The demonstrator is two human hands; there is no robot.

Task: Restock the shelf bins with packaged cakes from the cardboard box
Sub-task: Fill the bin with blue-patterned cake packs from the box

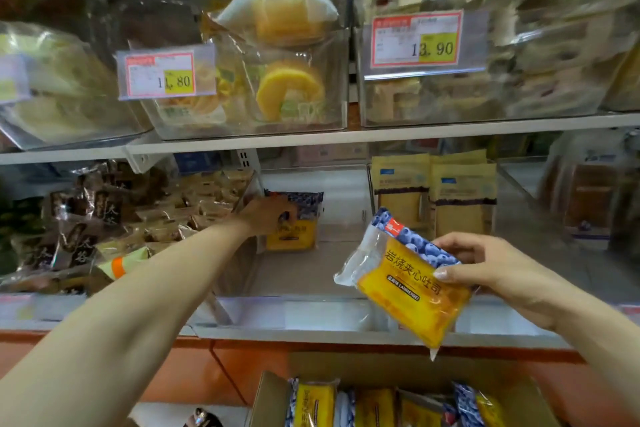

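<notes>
At 9 o'clock, dark brown packs [86, 218] fill the neighbouring bin; they are not part of your task. Your left arm reaches deep into the clear bin [311, 317]. Your left hand [268, 215], just toward 8 o'clock of centre, curls its fingers over the top edge of the standing cake [294, 236] and grips it. That pack stands upright in the bin's back-left corner with its label facing out, likely so the row starts at the back and shoppers can read the front. It is the only pack visible in that bin, so restocking looks early. At 4 o'clock the tilted cake [408, 284] hangs in front of the bin's front wall, blueberry end toward 11 o'clock and seam end toward 5, probably queued as the next one in. Your right hand [502, 274] pinches its right edge, thumb on the printed face and fingers behind, partly closed but not a fist. At 2 o'clock, tan packs [433, 194] stand in the next bin. At 6 o'clock the cardboard box [381, 366] sits open below the shelf, with more cakes [374, 406] of the same kind inside, within easy reach.
</notes>
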